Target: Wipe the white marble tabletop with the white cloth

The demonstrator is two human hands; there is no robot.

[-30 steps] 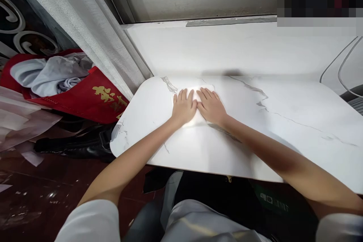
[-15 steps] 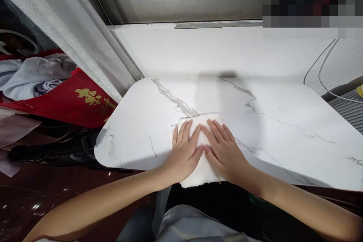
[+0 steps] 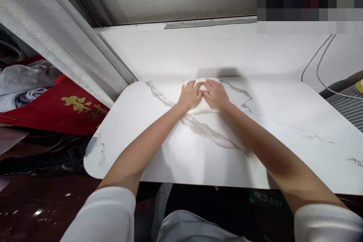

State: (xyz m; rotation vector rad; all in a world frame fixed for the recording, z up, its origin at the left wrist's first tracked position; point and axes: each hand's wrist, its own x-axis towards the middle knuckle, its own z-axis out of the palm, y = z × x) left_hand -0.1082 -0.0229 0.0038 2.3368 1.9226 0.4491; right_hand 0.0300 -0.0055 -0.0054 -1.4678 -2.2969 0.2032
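A white cloth [image 3: 203, 108] lies folded at the back edge of a white marble-patterned tabletop [image 3: 283, 151]. My left hand [image 3: 190, 95] rests flat on the cloth's left part, fingers spread and pointing away from me. On its right part lies my right hand [image 3: 216, 95], also flat with fingers extended. The thumbs meet or nearly meet over the middle of the cloth. Both arms reach forward across the table. Much of the cloth is hidden beneath my palms.
Behind the table rises a white wall panel [image 3: 170, 53] under a window frame [image 3: 181, 5]. A grey curtain [image 3: 70, 41] hangs at left, beside a red bag [image 3: 56, 106] with clothes in it. Thin cables [image 3: 317, 64] and a ribbed grey item [image 3: 348, 107] are at right.
Both hands have slid the white cloth forward, from the table's front edge to its back edge. My arms are now stretched out further, and the view has shifted slightly.
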